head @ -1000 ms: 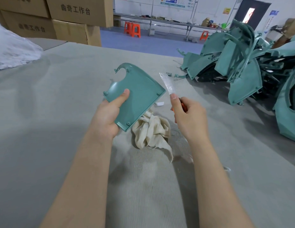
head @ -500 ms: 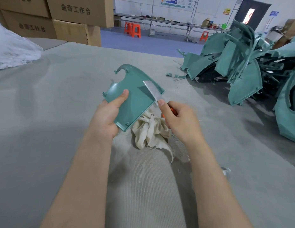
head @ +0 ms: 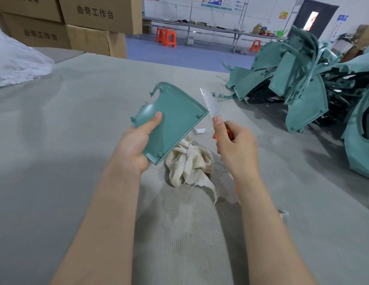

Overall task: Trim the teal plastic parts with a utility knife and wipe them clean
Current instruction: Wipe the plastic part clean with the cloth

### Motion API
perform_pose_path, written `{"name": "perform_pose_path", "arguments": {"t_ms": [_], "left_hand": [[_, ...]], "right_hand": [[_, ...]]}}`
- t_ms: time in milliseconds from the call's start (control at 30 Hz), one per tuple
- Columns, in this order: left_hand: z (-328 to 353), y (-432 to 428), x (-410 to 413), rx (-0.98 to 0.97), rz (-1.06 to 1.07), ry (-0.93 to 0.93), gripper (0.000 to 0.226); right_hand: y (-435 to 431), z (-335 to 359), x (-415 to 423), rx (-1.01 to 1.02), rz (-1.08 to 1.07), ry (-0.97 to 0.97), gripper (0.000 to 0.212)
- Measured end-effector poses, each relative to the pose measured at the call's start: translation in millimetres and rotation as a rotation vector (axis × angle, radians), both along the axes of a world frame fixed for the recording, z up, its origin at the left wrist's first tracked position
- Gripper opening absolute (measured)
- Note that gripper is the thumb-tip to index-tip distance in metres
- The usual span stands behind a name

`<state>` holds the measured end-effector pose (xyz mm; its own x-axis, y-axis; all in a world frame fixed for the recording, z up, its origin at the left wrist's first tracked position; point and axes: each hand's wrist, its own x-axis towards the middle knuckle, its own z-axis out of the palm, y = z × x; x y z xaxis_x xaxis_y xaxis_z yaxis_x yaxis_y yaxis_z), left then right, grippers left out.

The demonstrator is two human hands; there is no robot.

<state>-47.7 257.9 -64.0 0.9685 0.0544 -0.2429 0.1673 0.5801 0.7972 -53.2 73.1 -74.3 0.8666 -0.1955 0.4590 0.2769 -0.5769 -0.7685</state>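
Note:
My left hand point(head: 136, 147) grips a flat teal plastic part point(head: 175, 118) by its lower left corner, thumb on top, holding it tilted above the table. My right hand point(head: 235, 149) holds an orange-handled utility knife point(head: 210, 103), thumb pressed at the base of the long bare blade. The blade points up and away, just right of the part's right corner, close to its edge. A crumpled cream cloth point(head: 189, 163) lies on the grey table cover beneath the part, between my hands.
A large heap of teal plastic parts point(head: 303, 89) fills the table's right side. Cardboard boxes point(head: 76, 23) stand at the back left beside a white plastic-wrapped bundle point(head: 14, 64). A small white scrap point(head: 200, 130) lies past the cloth.
Half a second ago the blade lay across the part's right edge; my right hand has since drawn the knife up and to the right, off the part. My left hand keeps its grip.

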Motion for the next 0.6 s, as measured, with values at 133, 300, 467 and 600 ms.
{"name": "perform_pose_path", "arguments": {"t_ms": [133,300,467,600], "left_hand": [[-0.5,-0.9,-0.9,0.007,-0.016,0.015,0.036],[-1.2,-0.5,-0.9,0.005,-0.033,0.032,0.034],[-2.6,0.9,0.7,-0.002,-0.051,0.039,0.036],[-3.2,1.8,1.2,0.004,-0.056,0.032,0.037]], "right_hand": [[1.7,0.6,-1.1,-0.012,0.0,-0.001,0.062],[3.1,0.5,-2.2,-0.015,0.006,-0.01,0.062],[3.0,1.0,-3.0,0.038,-0.002,-0.006,0.062],[3.1,1.3,-2.9,0.018,-0.004,-0.005,0.062]]}}
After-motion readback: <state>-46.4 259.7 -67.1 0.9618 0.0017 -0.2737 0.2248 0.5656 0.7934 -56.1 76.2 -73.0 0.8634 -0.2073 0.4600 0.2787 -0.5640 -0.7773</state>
